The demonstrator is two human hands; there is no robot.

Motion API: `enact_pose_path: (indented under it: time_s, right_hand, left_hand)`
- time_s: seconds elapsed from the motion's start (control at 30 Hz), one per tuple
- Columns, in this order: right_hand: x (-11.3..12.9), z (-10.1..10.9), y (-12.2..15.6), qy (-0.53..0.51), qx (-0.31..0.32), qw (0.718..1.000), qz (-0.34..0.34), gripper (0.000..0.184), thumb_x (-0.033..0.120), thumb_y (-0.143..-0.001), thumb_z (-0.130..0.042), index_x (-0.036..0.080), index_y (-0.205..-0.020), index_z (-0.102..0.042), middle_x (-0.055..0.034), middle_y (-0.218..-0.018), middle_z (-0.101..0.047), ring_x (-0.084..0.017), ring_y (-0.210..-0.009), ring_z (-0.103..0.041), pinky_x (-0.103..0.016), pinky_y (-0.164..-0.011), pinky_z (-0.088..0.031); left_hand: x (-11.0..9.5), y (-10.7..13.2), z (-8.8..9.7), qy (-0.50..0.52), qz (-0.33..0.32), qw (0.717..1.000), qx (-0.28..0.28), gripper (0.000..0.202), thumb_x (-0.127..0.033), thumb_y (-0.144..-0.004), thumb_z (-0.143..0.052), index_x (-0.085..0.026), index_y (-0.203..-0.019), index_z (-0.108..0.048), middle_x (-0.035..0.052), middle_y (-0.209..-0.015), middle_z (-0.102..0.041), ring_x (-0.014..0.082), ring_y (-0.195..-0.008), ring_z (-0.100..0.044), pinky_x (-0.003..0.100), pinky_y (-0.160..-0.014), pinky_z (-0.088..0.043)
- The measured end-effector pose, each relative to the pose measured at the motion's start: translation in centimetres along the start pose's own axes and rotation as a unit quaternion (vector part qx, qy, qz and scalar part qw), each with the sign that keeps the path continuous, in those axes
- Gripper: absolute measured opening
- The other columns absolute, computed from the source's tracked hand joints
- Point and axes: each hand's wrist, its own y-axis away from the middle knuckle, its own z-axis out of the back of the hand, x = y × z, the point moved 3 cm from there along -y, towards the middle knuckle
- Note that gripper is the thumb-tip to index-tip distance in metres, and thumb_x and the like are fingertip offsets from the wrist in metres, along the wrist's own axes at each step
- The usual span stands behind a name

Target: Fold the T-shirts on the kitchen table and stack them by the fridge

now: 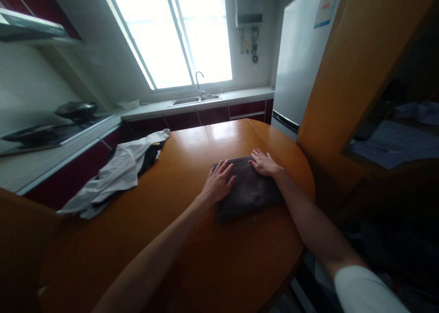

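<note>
A dark grey folded cloth item (252, 192), possibly a garment, lies flat as a rough rectangle on the wooden table (192, 167). My left hand (218, 183) rests on its left edge with the fingers spread. Across its far right part lies my right hand (264, 163), palm down, fingers extended. Both hands touch the top of the cloth and grip nothing. The exact kind of the folded item cannot be made out.
White and black clothes (120, 169) lie crumpled over the table's left edge. Beyond the table run a counter with a sink (195, 100) and a stove with pans (77, 111). A fridge (297, 52) and a wooden frame (346, 66) stand at the right.
</note>
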Motion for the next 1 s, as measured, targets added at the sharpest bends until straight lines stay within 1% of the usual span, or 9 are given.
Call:
enact_pose_path:
  time_s: [0.07, 0.17, 0.33, 0.47, 0.57, 0.7, 0.77, 0.87, 1.0]
  right_hand:
    - [-0.7, -0.8, 0.0, 0.01, 0.025, 0.999, -0.023, 0.064, 0.05, -0.104, -0.026, 0.018, -0.159, -0.027, -0.0064, -0.168, -0.012, -0.023, -0.156, -0.004, -0.057, -0.123, -0.006]
    - [-1.5, -1.4, 0.0, 0.018, 0.016, 0.999, -0.023, 0.065, 0.052, -0.104, -0.022, 0.02, -0.161, -0.023, -0.0055, -0.168, -0.012, -0.021, -0.156, -0.003, -0.054, -0.124, -0.007]
    - [-2.0, -0.7, 0.1, 0.006, 0.013, 1.0, -0.006, 0.068, 0.057, -0.103, -0.018, 0.021, -0.161, -0.022, -0.0079, -0.168, -0.014, -0.022, -0.155, -0.006, -0.054, -0.123, -0.011]
    - [-1.6, 1.5, 0.4, 0.02, -0.051, 0.999, 0.0, 0.069, 0.057, -0.103, -0.019, 0.019, -0.16, -0.026, -0.0105, -0.168, -0.016, -0.024, -0.155, -0.011, -0.058, -0.122, -0.01]
    - [-1.5, 1.6, 0.8, 0.039, -0.076, 0.996, 0.02, 0.068, 0.054, -0.103, -0.025, 0.017, -0.16, -0.025, -0.0105, -0.168, -0.014, -0.024, -0.155, -0.009, -0.057, -0.123, -0.009]
    - [-2.8, -0.9, 1.1, 0.016, -0.011, 1.0, -0.004, 0.067, 0.053, -0.103, -0.028, 0.021, -0.161, -0.02, -0.0087, -0.168, -0.012, -0.024, -0.155, -0.01, -0.058, -0.122, -0.013]
    - [-3.6, -1.8, 1.1, -0.006, -0.006, 1.0, -0.008, 0.067, 0.053, -0.103, -0.027, 0.022, -0.161, -0.018, -0.0085, -0.169, -0.01, -0.024, -0.155, -0.01, -0.058, -0.122, -0.016]
    - [-4.1, -2.2, 1.0, -0.027, -0.006, 1.0, 0.003, 0.068, 0.055, -0.102, -0.026, 0.022, -0.162, -0.018, -0.0092, -0.169, -0.009, -0.025, -0.155, -0.011, -0.059, -0.121, -0.017]
    - [-4.1, -2.0, 1.0, -0.035, -0.012, 0.999, 0.007, 0.069, 0.058, -0.102, -0.024, 0.023, -0.161, -0.019, -0.0095, -0.169, -0.011, -0.027, -0.154, -0.016, -0.061, -0.121, -0.017]
  left_hand:
    - [0.2, -0.3, -1.8, -0.035, 0.031, 0.998, 0.034, 0.062, -0.052, -0.1, -0.044, -0.022, -0.154, -0.041, 0.01, -0.164, -0.027, 0.0315, -0.154, -0.017, 0.059, -0.123, -0.015]
    - [0.7, -0.1, -3.2, -0.046, 0.045, 0.996, 0.054, 0.065, -0.056, -0.1, -0.041, -0.023, -0.156, -0.037, 0.0086, -0.166, -0.022, 0.0297, -0.155, -0.012, 0.058, -0.123, -0.009]
    - [0.1, 0.0, -1.5, -0.019, 0.046, 0.998, 0.028, 0.061, -0.054, -0.1, -0.043, -0.022, -0.153, -0.043, 0.0096, -0.164, -0.029, 0.0298, -0.154, -0.017, 0.057, -0.123, -0.01]
    - [-2.3, 0.7, 0.0, 0.013, -0.032, 0.999, 0.007, 0.058, -0.055, -0.101, -0.041, -0.027, -0.152, -0.044, 0.0053, -0.162, -0.034, 0.0279, -0.153, -0.02, 0.054, -0.124, -0.014]
    - [-3.9, 1.9, -1.0, 0.037, -0.066, 0.996, 0.056, 0.059, -0.06, -0.101, -0.038, -0.031, -0.153, -0.042, 0.0033, -0.163, -0.031, 0.0284, -0.154, -0.017, 0.057, -0.123, -0.012]
    - [-4.2, 2.4, -2.3, 0.069, -0.062, 0.99, 0.107, 0.057, -0.059, -0.102, -0.037, -0.032, -0.152, -0.044, 0.0043, -0.163, -0.032, 0.0302, -0.154, -0.017, 0.061, -0.122, -0.009]
    - [-3.9, 2.2, -1.6, 0.111, -0.07, 0.985, 0.108, 0.052, -0.053, -0.104, -0.036, -0.032, -0.15, -0.047, 0.0053, -0.16, -0.038, 0.0283, -0.151, -0.026, 0.057, -0.122, -0.017]
    - [-3.4, 2.8, 1.1, 0.143, -0.116, 0.978, 0.097, 0.044, -0.047, -0.1, -0.05, -0.029, -0.138, -0.059, 0.0089, -0.141, -0.054, 0.0258, -0.134, -0.047, 0.044, -0.116, -0.035]
    - [-3.1, 5.8, 3.8, 0.096, -0.175, 0.973, 0.119, 0.056, -0.047, -0.084, -0.074, -0.031, -0.136, -0.06, 0.0074, -0.116, -0.057, 0.0259, -0.112, -0.055, 0.04, -0.104, -0.046]
